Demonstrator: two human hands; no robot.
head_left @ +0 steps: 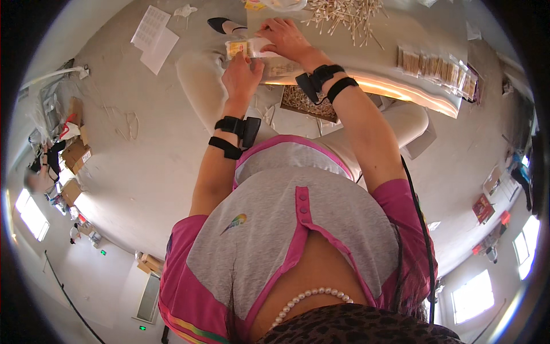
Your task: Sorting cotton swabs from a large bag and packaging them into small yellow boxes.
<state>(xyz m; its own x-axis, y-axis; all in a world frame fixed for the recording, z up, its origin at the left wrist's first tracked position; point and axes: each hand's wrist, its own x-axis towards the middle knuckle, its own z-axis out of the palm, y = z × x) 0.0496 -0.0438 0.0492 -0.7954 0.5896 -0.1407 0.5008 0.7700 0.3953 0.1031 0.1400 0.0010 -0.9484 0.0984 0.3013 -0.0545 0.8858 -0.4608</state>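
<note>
A small clear pack of cotton swabs (238, 48) with a yellow and white label lies at the near left edge of the table, between my hands. My left hand (243, 75) pinches its near side with the fingertips. My right hand (285, 41) reaches across from the right, its curled fingers on the pack's whitish right end. The fingers partly hide that end. Loose wooden-stick cotton swabs (346, 18) are heaped farther back on the table, beyond my right hand.
Filled swab packs (429, 70) stand in a row at the table's right. Below its shiny front edge, an open box (308, 104) holds many loose sticks. A clear plastic bag or tub (283, 4) is at the back. Paper sheets (154, 39) lie on the floor at left.
</note>
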